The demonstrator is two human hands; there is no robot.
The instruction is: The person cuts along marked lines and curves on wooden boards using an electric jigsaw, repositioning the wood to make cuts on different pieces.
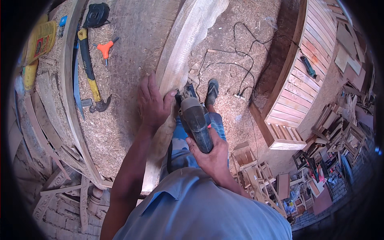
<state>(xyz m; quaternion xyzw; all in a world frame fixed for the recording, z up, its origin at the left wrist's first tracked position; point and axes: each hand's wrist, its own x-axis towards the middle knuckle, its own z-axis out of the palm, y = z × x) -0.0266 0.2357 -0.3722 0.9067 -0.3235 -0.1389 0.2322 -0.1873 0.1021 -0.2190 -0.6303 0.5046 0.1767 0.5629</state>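
A jigsaw (197,127) with a black-and-grey body is in my right hand (212,156), whose fingers wrap its rear handle. Its front end rests at the right edge of a long pale wooden board (176,52); the blade cannot be made out. That edge is cut in a wavy line farther away. My left hand (153,100) lies on the board's left side with its fingers stretched out, the thumb reaching close to the jigsaw's front. Beneath the board is a wide wooden worktable (132,48) strewn with shavings.
On the table's left lie a claw hammer (91,68), an orange three-armed wrench (105,49) and a black tape measure (97,15). A yellow container (42,40) stands beyond. Black cords (250,56) trail over the floor at right, near a slatted wooden panel (300,80) with a power tool (309,69).
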